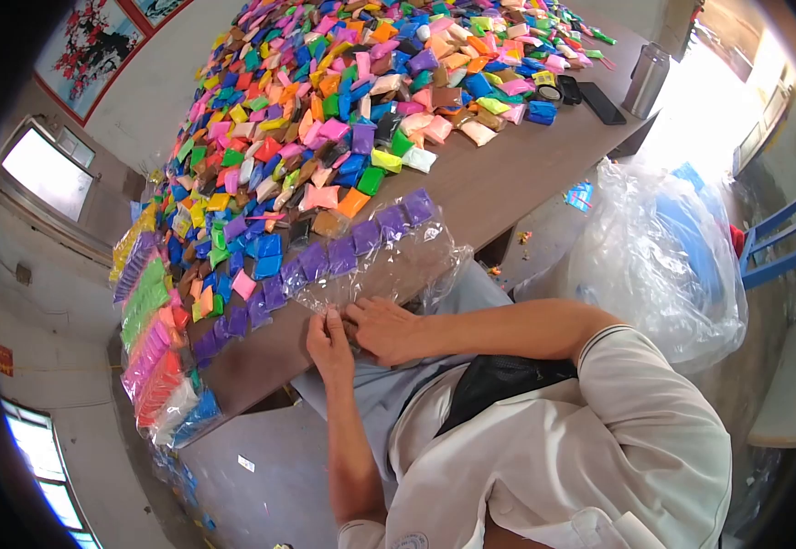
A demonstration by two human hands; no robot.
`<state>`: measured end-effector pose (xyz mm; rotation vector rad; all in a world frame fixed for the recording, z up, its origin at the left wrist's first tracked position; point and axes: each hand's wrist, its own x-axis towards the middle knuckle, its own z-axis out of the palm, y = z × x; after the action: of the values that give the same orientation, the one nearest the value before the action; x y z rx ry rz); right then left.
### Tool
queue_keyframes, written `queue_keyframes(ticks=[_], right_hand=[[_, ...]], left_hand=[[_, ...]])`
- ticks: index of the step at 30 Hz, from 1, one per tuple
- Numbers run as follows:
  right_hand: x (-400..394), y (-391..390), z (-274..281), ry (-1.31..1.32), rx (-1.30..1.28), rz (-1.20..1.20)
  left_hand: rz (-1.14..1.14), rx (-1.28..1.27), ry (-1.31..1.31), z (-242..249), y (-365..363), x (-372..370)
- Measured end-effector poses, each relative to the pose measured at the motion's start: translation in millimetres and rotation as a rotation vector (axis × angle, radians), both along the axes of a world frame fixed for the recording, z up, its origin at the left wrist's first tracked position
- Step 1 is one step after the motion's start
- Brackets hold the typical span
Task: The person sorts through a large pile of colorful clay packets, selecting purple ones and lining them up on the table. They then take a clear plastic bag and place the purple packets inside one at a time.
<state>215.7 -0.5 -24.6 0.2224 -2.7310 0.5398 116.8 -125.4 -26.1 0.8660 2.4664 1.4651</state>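
Observation:
My left hand [330, 346] is closed, thumb and fingertips pinched on the near edge of a clear plastic bag [384, 277]. Right beside it, my right hand [384, 331] has its fingers curled at the same edge; its fingertips are partly hidden. The bag lies spread over the table edge, reaching toward the right. A row of purple packets [341, 255] runs diagonally along the bag's far side and down to the left; whether some are inside the bag is unclear. Beyond the row lies a large heap of small colourful packets [325, 119].
Bundles of sorted packets in clear bags [149, 329] lie at the table's left end. On the brown table [499, 174], toward the back right, are a phone [602, 103] and a metal flask [646, 80]. A big plastic sack [654, 265] and a blue stool [782, 240] stand right.

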Motion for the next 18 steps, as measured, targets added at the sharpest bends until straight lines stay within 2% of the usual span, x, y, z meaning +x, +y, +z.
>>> queue_keyframes(ticks=[6, 11, 13, 15, 17, 18], right_hand=[[2, -1, -5, 0.074, 0.031, 0.034], [14, 19, 7, -0.031, 0.091, -0.015], [39, 45, 30, -0.272, 0.158, -0.107], [69, 76, 37, -0.252, 0.256, -0.255], [89, 106, 39, -0.408, 0.167, -0.317], [97, 113, 41, -0.406, 0.18, -0.292]], left_hand=[[-0.047, 0.22, -0.014, -7, -3, 3], [-0.016, 0.181, -0.052, -2, -1, 4], [-0.013, 0.171, -0.013, -5, -2, 4], [-0.006, 0.125, 0.09, -12, -3, 1], [-0.028, 0.1, 0.152, -7, 0, 7], [-0.037, 0.087, 0.184, -6, 2, 10]])
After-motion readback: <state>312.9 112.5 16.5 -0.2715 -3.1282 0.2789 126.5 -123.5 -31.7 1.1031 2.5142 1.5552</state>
